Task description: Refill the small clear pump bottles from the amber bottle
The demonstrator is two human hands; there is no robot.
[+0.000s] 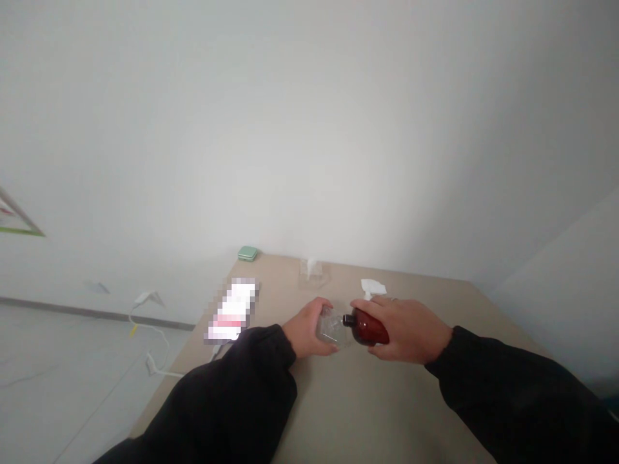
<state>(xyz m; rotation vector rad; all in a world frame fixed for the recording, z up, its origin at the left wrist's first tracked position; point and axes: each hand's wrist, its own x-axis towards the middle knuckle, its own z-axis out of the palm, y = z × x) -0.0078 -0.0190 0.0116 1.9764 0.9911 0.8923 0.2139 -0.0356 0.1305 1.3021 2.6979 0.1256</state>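
Observation:
A clear, see-through container (pixel 330 327) is gripped by my left hand (pixel 308 330), with the thumb and fingers curved round its side. In my right hand (pixel 405 330) lies a dark red-brown bottle (pixel 370 327), tilted onto its side. Its black neck (pixel 348 320) points left and reaches the container's right edge; I cannot tell whether the two touch. Whether any liquid is passing between them does not show. My right palm hides the bottle's base. Just beyond the right hand, a crumpled white tissue (pixel 373 287) rests on the table.
On the beige table (pixel 338 412), a phone-like device with a blurred screen (pixel 233 309) lies at the left, a cable at its near end. Toward the back are a small green case (pixel 247 253) and a clear tissue box (pixel 311 273). A white wall (pixel 309 129) stands behind.

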